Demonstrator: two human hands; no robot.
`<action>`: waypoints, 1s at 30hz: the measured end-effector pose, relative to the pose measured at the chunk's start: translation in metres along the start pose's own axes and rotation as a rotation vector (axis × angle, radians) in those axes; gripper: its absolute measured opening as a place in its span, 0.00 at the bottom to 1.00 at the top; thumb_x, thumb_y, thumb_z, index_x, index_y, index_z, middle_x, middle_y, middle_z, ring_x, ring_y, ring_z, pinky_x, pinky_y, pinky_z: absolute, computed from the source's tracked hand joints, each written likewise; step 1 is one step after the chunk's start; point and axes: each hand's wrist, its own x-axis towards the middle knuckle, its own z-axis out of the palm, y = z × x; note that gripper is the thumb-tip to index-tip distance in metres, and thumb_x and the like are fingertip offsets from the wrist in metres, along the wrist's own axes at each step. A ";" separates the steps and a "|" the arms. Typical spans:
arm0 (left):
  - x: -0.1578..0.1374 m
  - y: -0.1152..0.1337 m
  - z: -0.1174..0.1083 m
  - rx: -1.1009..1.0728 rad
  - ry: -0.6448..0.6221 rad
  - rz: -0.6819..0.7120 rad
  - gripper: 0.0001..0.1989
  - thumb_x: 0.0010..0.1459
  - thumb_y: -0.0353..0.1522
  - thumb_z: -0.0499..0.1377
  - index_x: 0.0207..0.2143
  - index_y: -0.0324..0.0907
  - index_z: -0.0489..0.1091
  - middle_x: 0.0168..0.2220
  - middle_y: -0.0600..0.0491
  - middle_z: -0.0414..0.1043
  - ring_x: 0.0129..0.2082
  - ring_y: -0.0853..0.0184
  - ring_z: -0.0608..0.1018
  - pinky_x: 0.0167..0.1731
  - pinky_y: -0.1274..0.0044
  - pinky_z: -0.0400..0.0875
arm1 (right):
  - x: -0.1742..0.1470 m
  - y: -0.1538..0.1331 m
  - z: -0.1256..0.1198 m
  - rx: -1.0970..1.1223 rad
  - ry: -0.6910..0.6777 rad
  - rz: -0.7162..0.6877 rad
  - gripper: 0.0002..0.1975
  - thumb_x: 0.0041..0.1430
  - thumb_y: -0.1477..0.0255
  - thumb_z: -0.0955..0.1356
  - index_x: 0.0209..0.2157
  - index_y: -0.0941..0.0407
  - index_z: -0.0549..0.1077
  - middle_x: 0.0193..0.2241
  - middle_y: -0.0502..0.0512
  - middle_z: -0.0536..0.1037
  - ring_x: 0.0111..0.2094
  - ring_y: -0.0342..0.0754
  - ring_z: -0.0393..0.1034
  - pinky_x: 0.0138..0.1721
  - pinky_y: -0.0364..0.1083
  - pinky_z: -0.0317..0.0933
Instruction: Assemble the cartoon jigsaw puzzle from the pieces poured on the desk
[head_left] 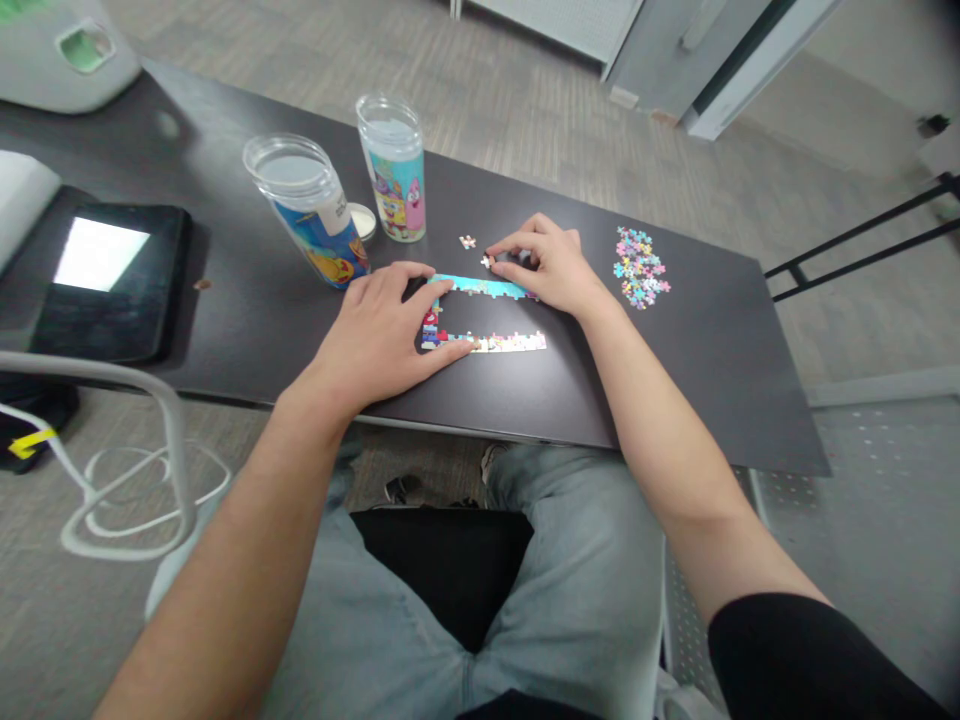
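A partly joined jigsaw puzzle border (491, 287) lies on the dark table, with a top row, a left side and a bottom row. My left hand (386, 330) rests over its left side, fingers spread, thumb on the bottom row and index finger on the top left corner. Just above the top row, my right hand (547, 262) pinches a small puzzle piece (487, 262) between thumb and index finger. Another loose puzzle piece (467, 242) lies slightly beyond it. To the right of that hand is a pile of loose puzzle pieces (640, 268).
Two clear cartoon-printed canisters (315, 215), (396, 175) stand behind my left hand, a round lid (362, 221) between them. A black tablet (112, 280) lies at the left. White cable loops (127, 490) hang near the table's front left edge.
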 end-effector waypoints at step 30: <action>0.007 0.006 0.008 -0.011 0.043 -0.001 0.39 0.78 0.57 0.68 0.81 0.50 0.76 0.83 0.33 0.72 0.82 0.30 0.70 0.84 0.35 0.63 | -0.044 0.007 -0.020 0.504 0.166 0.199 0.31 0.54 0.37 0.84 0.41 0.46 0.80 0.41 0.54 0.86 0.41 0.55 0.74 0.47 0.55 0.68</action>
